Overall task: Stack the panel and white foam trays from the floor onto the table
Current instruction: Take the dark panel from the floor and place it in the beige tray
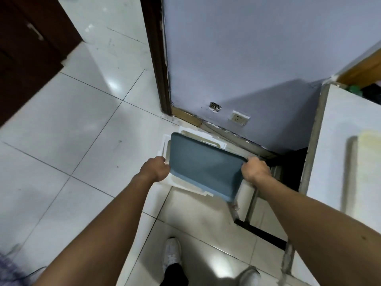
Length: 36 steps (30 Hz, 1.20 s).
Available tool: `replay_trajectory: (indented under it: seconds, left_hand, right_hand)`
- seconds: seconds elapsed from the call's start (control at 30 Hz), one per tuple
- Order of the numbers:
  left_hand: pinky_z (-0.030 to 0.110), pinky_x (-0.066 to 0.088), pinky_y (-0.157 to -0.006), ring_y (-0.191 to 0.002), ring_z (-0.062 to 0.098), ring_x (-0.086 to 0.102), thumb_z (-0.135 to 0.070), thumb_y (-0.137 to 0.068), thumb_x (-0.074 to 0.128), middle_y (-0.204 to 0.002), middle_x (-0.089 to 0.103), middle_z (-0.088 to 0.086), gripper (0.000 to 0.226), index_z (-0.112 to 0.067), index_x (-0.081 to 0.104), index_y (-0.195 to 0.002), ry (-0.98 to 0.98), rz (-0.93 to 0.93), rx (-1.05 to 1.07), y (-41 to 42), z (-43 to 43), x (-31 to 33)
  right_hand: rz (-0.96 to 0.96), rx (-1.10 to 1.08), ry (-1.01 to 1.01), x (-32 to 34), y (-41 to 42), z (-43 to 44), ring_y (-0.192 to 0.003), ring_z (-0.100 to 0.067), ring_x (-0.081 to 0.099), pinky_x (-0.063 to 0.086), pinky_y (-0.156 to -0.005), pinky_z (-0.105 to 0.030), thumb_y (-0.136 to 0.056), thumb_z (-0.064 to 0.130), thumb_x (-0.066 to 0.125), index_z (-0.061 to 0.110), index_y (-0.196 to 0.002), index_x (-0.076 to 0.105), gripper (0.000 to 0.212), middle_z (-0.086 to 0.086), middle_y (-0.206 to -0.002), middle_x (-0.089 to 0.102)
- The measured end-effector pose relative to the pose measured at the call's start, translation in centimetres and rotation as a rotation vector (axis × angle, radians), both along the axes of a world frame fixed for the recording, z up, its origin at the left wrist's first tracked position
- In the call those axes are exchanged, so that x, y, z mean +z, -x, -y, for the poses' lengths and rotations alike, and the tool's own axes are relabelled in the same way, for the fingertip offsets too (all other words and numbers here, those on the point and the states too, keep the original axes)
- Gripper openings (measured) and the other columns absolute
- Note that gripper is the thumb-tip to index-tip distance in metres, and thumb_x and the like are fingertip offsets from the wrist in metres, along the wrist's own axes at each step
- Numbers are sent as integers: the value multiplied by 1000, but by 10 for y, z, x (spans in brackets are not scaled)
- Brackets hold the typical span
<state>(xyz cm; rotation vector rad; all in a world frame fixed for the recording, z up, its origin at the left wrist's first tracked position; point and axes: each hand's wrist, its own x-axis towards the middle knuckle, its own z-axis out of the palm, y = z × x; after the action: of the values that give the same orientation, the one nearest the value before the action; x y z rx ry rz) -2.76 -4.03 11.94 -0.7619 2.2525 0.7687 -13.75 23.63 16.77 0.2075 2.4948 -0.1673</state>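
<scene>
Panel (204, 166): blue-grey, atop white foam trays (165, 146), low by floor (61, 141) at wall corner. Left hand (155, 169) grips stack's left edge; right hand (255, 169) grips panel's right edge. Surface (338, 141) at right: stack not yet placed; transfer remains.

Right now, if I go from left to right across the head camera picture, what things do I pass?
First the dark wooden cabinet → left hand → blue panel → right hand → white table.
</scene>
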Motion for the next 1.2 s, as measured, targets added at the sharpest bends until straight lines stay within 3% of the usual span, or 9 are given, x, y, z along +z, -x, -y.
replay_trajectory:
  seconds: [0.07, 0.23, 0.43, 0.53, 0.6, 0.7, 0.83, 1.07, 1.2]
  left_hand:
    - [35, 42, -99, -125, 34, 53, -19, -98, 44, -139, 57, 14, 42, -9, 55, -138, 21, -76, 29, 6, -1, 28]
    - [36, 46, -80, -104, 38, 61, -20, -95, 43, -117, 68, 14, 32, -13, 62, -120, 167, -239, 14, 21, -1, 96]
    - [42, 45, -92, -118, 39, 55, -18, -97, 45, -131, 61, 16, 43, -7, 47, -138, 254, -391, 36, 26, -11, 189]
    - [42, 46, -91, -116, 38, 57, -21, -98, 45, -128, 64, 15, 46, -11, 43, -142, 267, -448, 9, 30, -19, 237]
    - [42, 46, -89, -112, 40, 57, -21, -98, 43, -123, 66, 16, 41, -11, 46, -138, 273, -495, -16, 32, -26, 267]
    - [44, 47, -87, -107, 43, 58, -23, -100, 40, -117, 67, 22, 34, -8, 52, -128, 298, -571, -24, 33, -38, 308]
    - [45, 43, -80, -100, 48, 58, -26, -104, 34, -109, 65, 29, 31, -4, 52, -117, 313, -695, -36, 23, -77, 350]
    - [37, 37, -67, -79, 38, 56, -24, -104, 39, -89, 65, 16, 18, -13, 51, -97, 262, -913, -54, 6, -162, 408]
    - [36, 33, -64, -72, 29, 50, -21, -106, 32, -80, 57, 7, 17, -11, 45, -99, 104, -1066, 114, -2, -218, 444]
  right_hand:
    - [-4, 8, 34, 27, 6, 1, -121, -39, 56, 46, -97, -36, -98, 18, 46, 13, -125, 63, 32, -18, -132, 60]
    - [-26, 22, 149, 96, 23, -8, -112, -38, 61, 50, -98, -40, -94, 22, 47, 21, -121, 66, 33, -14, -124, 66]
    - [-56, 50, 276, 192, 39, -33, -107, -38, 65, 52, -97, -43, -95, 23, 48, 17, -117, 67, 31, -12, -120, 68]
    - [-74, 11, 374, 243, 45, -50, -92, -35, 72, 58, -88, -45, -90, 24, 50, 18, -109, 69, 28, -13, -106, 73]
    - [-76, -17, 451, 291, 36, -58, -79, -29, 75, 60, -74, -35, -94, 14, 49, 15, -103, 68, 21, -11, -95, 74]
    - [-82, -29, 552, 340, 31, -81, -61, -22, 72, 51, -52, -23, -98, 2, 43, 10, -101, 64, 23, -13, -91, 71]
    - [-105, -11, 591, 391, 16, -131, -58, -15, 69, 56, -60, -28, -100, 5, 47, 4, -108, 64, 19, -18, -100, 70]
    - [-375, -190, 634, 457, -7, -224, -56, -26, 65, 59, -70, -42, -100, 12, 50, -7, -91, 67, 27, -15, -79, 62]
    - [-544, -271, 639, 480, -23, -261, -55, -27, 62, 56, -65, -36, -98, 16, 49, 4, -72, 64, 32, -12, -69, 60]
